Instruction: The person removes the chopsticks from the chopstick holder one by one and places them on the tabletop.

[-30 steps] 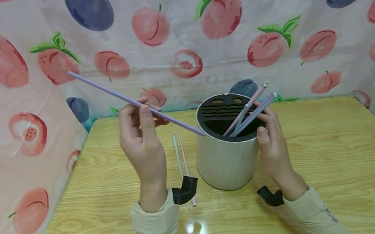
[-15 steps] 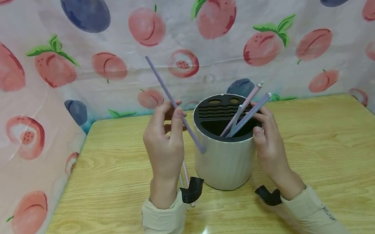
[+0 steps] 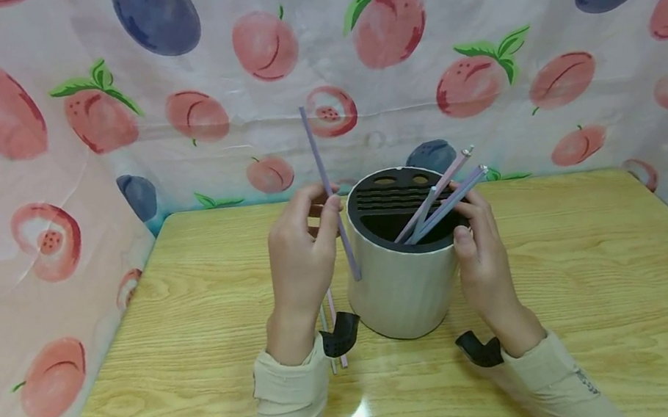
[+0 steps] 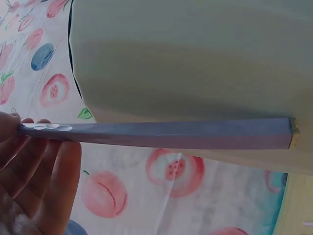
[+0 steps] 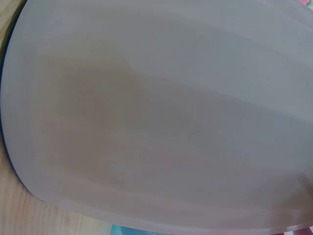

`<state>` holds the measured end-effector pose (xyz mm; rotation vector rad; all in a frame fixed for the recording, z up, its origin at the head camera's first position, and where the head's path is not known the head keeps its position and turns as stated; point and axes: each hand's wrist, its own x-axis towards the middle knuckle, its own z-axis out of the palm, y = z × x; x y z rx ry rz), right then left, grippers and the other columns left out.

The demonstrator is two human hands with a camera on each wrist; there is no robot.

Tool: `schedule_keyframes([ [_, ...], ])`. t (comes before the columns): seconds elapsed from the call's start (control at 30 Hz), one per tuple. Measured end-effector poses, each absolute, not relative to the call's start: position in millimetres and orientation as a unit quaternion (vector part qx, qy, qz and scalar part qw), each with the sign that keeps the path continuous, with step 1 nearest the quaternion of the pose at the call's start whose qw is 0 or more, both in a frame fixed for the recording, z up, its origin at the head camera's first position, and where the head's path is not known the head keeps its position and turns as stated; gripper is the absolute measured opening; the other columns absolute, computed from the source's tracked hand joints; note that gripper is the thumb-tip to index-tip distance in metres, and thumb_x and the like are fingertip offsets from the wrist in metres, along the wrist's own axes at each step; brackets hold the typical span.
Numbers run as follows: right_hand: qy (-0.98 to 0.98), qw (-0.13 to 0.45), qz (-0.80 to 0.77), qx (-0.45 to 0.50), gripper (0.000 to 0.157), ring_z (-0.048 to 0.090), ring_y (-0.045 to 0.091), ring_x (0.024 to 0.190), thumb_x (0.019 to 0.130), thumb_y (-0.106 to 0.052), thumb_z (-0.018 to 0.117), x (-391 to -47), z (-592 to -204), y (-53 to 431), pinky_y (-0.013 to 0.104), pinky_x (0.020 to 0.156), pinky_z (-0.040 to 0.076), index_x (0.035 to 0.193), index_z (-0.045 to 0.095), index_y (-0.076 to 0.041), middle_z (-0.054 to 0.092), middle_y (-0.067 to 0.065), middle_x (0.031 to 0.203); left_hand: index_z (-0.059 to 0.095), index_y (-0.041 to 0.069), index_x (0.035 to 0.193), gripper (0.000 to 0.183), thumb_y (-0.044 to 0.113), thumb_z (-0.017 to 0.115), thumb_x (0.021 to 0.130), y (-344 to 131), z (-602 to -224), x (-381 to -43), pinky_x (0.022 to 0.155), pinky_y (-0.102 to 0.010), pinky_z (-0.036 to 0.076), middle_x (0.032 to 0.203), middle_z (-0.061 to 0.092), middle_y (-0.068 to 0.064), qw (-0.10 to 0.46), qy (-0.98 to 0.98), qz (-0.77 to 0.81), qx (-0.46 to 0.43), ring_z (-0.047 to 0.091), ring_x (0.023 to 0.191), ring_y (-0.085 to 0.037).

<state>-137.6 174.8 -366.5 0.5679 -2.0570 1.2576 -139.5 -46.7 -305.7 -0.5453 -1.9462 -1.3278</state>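
My left hand pinches a slim purple chopstick between thumb and fingers. It stands nearly upright at the left side of a round cream utensil holder, its lower end overlapping the wall. In the left wrist view the chopstick looks four-sided, with a gold-coloured end. My right hand grips the holder's right side, thumb on the wall and fingers at the rim. Several pink and purple chopsticks lean rightward out of the large opening in the black slotted top. The right wrist view is filled by the holder's wall.
Two thin chopsticks, one pale and one pink, lie on the wooden table left of the holder, partly hidden by my left arm. A fruit-print cloth hangs behind and along the sides. Black wrist mounts sit on both arms.
My left hand has moved right toward the holder and turned the purple chopstick from a slant to nearly upright. The right hand keeps its hold on the holder.
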Motion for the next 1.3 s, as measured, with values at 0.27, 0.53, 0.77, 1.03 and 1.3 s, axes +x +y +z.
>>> schedule_keyframes([
  [0.27,-0.782,0.332,0.478,0.223,0.045,0.023,0.023,0.13,0.094,-0.039,0.032,-138.7,-367.1,174.4,0.04,0.104,0.019,0.123,0.044,-0.006,0.031,0.001,0.139,0.06,0.008,0.098,0.017,0.021,0.053,0.09,-46.3,-308.5,-141.3,0.056,-0.018,0.047,0.087,0.061,0.0,0.343,-0.79,-0.462,-0.21,0.057,0.075,-0.006],
  [0.53,-0.782,0.334,0.477,0.224,0.046,0.024,0.024,0.129,0.094,-0.038,0.031,-140.0,-366.7,174.4,0.039,0.104,0.02,0.122,0.045,-0.004,0.032,0.003,0.139,0.061,0.011,0.099,0.016,0.022,0.053,0.09,-46.2,-311.0,-142.9,0.057,-0.021,0.046,0.089,0.062,0.004,0.309,-0.823,-0.434,-0.196,0.055,0.077,-0.005],
  [0.77,-0.783,0.333,0.477,0.221,0.045,0.023,0.024,0.13,0.094,-0.037,0.031,-140.1,-366.1,175.6,0.039,0.103,0.02,0.124,0.044,-0.005,0.031,0.003,0.14,0.06,0.013,0.097,0.014,0.022,0.052,0.09,-45.3,-312.1,-145.5,0.058,-0.023,0.046,0.088,0.061,0.005,0.291,-0.834,-0.428,-0.192,0.055,0.076,-0.005],
  [1.03,-0.787,0.327,0.476,0.215,0.045,0.022,0.022,0.13,0.094,-0.037,0.031,-139.6,-365.1,176.2,0.041,0.104,0.018,0.124,0.043,-0.006,0.03,0.002,0.14,0.061,0.013,0.096,0.014,0.022,0.053,0.09,-45.1,-312.4,-145.4,0.058,-0.02,0.045,0.088,0.06,0.006,0.287,-0.836,-0.427,-0.189,0.054,0.076,-0.004],
  [1.3,-0.786,0.326,0.479,0.217,0.046,0.022,0.022,0.131,0.095,-0.039,0.031,-139.7,-364.2,175.8,0.04,0.104,0.018,0.124,0.043,-0.006,0.03,0.003,0.14,0.061,0.014,0.096,0.014,0.023,0.053,0.09,-45.1,-312.7,-146.0,0.058,-0.019,0.045,0.086,0.06,0.006,0.287,-0.837,-0.426,-0.187,0.053,0.075,-0.003],
])
